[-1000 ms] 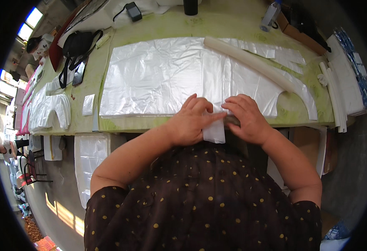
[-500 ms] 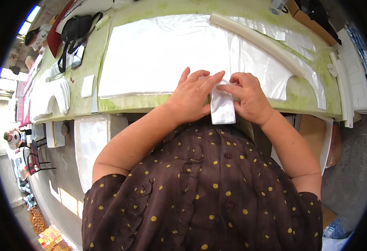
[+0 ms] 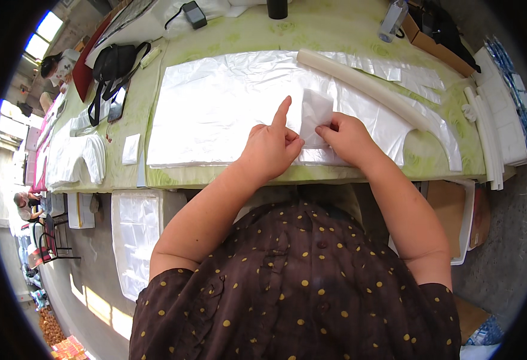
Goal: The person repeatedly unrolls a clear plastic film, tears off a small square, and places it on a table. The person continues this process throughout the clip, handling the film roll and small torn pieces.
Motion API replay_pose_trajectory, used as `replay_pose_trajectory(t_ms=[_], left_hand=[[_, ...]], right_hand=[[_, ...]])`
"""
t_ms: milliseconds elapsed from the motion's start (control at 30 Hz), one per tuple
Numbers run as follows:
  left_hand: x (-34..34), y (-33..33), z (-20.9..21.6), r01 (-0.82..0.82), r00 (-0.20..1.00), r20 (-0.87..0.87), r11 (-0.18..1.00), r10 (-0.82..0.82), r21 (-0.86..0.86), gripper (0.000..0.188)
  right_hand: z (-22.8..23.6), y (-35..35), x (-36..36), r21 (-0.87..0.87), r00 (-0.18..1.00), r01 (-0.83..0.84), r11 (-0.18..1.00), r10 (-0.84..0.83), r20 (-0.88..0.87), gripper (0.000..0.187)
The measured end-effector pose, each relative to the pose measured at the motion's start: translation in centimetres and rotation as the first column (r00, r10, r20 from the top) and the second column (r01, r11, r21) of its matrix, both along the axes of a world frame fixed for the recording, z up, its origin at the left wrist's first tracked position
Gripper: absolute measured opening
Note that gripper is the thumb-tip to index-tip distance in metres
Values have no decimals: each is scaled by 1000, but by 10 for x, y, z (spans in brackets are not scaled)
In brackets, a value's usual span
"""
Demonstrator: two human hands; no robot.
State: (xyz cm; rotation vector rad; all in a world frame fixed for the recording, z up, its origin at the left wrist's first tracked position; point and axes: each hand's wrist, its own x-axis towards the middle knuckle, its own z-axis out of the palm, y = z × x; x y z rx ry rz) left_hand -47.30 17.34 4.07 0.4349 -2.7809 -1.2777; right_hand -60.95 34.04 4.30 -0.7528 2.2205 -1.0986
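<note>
A small folded white plastic piece (image 3: 317,114) stands up between my hands, over the near edge of a large stack of white plastic sheets (image 3: 227,108). My right hand (image 3: 350,141) pinches its lower right side between thumb and fingers. At its lower left edge is my left hand (image 3: 269,147), with the index finger stretched out and the thumb and other fingers closed at the edge. The plastic sheets lie flat on the table, partly under a pale rolled tube of film (image 3: 365,87).
The green patterned table (image 3: 245,30) also bears a black bag (image 3: 116,63), a phone (image 3: 116,107), folded white plastic (image 3: 74,153) and a clear bottle (image 3: 392,21). White rolls (image 3: 485,132) lean at the right edge. A white bin (image 3: 137,234) stands below on the left.
The folded piece has moved away from my body, up over the sheets, and now stands up. My left index finger has straightened. The view has shifted to show more of the table's far side.
</note>
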Motion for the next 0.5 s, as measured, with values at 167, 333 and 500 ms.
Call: replay_pose_trajectory(t_ms=[167,333,500], left_hand=[[-4,-3,15,21,999,-25,998,-23,-55,84],[-10,-1,-14,242,853,-259,783,-454,-573,84],[-5,5,-17,-18,900,-432,986,-56,-167,85]], right_hand=[[9,-16,-17,120,995,25,992,-37,91,34],[5,-15,-18,80,995,54,995,-61,85,31],[-15,12,-2,-259,994,80,963,-57,96,25]])
